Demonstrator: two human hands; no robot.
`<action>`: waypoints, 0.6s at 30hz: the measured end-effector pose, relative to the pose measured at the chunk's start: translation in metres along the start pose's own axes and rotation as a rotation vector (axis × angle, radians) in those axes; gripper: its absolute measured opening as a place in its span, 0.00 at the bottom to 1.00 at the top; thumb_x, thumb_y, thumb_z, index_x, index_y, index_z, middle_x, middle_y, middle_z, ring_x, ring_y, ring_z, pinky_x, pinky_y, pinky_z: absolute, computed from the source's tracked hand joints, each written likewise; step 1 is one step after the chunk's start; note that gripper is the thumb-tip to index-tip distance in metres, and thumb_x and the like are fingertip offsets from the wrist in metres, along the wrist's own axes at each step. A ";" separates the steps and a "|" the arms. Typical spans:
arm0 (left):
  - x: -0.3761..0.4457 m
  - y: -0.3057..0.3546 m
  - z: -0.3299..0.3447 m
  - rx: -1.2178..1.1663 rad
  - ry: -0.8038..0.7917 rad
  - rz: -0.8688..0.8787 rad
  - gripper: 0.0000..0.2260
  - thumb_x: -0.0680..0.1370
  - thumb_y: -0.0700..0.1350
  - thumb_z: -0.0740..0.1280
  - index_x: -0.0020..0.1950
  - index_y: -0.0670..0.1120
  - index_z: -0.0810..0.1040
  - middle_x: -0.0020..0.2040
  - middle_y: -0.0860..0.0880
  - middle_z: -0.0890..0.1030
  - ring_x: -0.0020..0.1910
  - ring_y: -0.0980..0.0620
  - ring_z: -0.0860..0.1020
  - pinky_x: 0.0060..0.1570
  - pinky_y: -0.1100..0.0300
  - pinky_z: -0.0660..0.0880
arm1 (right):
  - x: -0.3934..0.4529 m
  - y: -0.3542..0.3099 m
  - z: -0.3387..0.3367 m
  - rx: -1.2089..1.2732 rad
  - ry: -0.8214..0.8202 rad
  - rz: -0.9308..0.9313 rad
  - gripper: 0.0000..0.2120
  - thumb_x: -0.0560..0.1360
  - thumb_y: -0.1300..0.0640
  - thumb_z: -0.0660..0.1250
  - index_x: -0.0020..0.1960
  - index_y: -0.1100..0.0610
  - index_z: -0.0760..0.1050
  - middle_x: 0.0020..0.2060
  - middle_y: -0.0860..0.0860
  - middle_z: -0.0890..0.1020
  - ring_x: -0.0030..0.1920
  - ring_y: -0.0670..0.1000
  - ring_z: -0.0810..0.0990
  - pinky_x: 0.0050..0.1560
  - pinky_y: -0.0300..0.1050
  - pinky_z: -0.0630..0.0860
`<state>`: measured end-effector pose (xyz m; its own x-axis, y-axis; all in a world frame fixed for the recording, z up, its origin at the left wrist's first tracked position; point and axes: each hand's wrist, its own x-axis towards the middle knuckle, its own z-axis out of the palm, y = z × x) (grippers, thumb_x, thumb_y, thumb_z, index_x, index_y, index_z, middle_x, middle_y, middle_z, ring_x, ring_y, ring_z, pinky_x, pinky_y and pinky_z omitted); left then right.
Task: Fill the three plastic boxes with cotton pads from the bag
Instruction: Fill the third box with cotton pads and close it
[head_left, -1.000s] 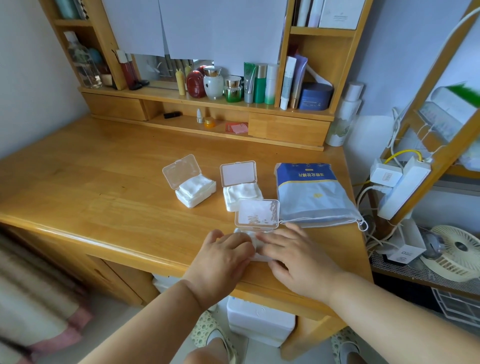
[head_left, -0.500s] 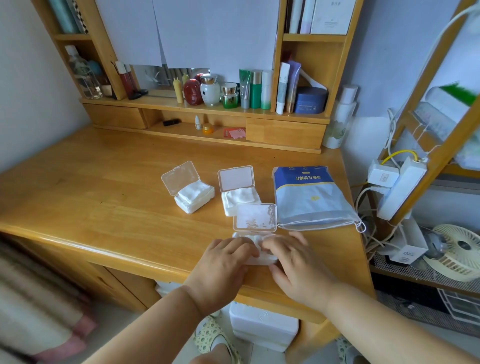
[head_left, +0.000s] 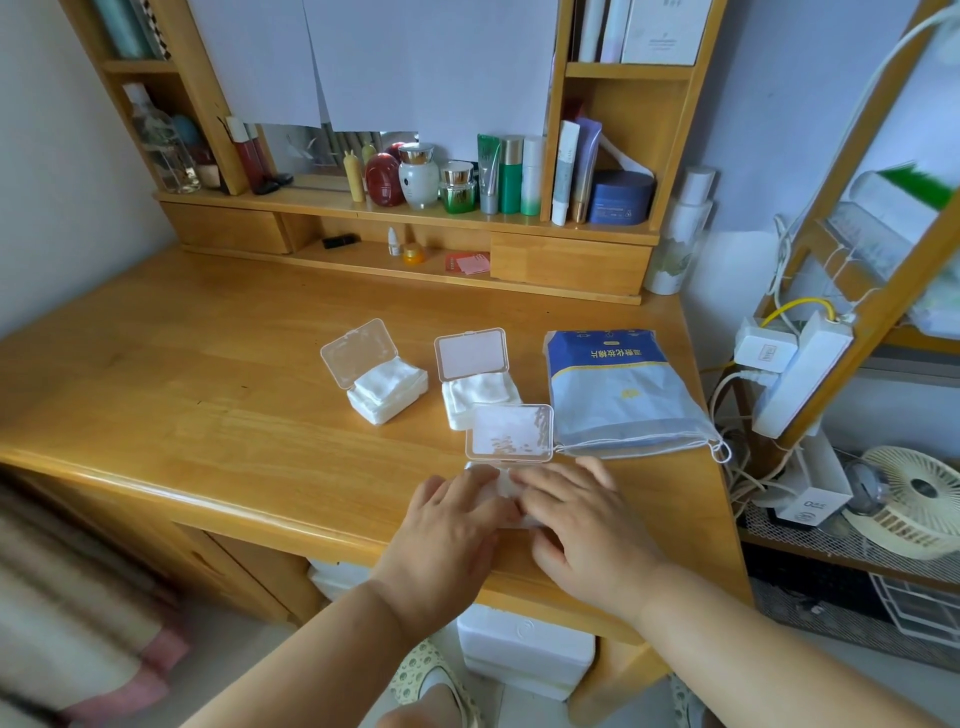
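Plastic near box, lid up, lies under both flat hands, left and right, fingers pressing its pads; nothing gripped.

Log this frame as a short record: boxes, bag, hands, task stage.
left box: lid open, full of pads
middle box: lid open, full of pads
near box: lid up, body mostly hidden under both hands
bag: lying flat on desk, right of the boxes
left hand: fingers flat, pressing on near box
right hand: fingers flat, pressing on near box
task stage: two boxes filled; pads in the third being pressed down, all lids not yet closed
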<state>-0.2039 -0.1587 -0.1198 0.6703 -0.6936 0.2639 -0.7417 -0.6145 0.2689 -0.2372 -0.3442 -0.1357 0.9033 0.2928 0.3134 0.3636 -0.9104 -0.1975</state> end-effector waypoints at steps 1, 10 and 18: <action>0.000 0.002 0.001 0.064 0.008 0.012 0.14 0.71 0.40 0.65 0.54 0.51 0.79 0.60 0.43 0.77 0.57 0.45 0.77 0.59 0.49 0.72 | 0.000 -0.001 0.000 -0.012 0.000 0.003 0.11 0.66 0.56 0.64 0.47 0.52 0.77 0.59 0.46 0.79 0.59 0.50 0.76 0.62 0.48 0.62; 0.005 -0.003 0.004 0.401 -0.128 0.090 0.23 0.75 0.43 0.61 0.69 0.52 0.63 0.71 0.38 0.64 0.67 0.42 0.69 0.72 0.48 0.55 | 0.007 -0.003 -0.003 -0.055 -0.119 0.012 0.17 0.69 0.54 0.60 0.56 0.55 0.75 0.61 0.50 0.74 0.60 0.53 0.74 0.58 0.49 0.66; 0.013 -0.003 0.001 0.229 -0.150 0.020 0.18 0.75 0.47 0.61 0.65 0.55 0.67 0.69 0.48 0.65 0.65 0.48 0.68 0.69 0.56 0.55 | -0.007 -0.003 0.002 -0.051 -0.193 0.053 0.24 0.76 0.47 0.52 0.69 0.53 0.65 0.73 0.46 0.62 0.73 0.47 0.56 0.72 0.52 0.49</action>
<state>-0.1932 -0.1657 -0.1180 0.6573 -0.7436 0.1224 -0.7521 -0.6575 0.0441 -0.2439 -0.3424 -0.1391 0.9496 0.2901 0.1185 0.3066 -0.9382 -0.1605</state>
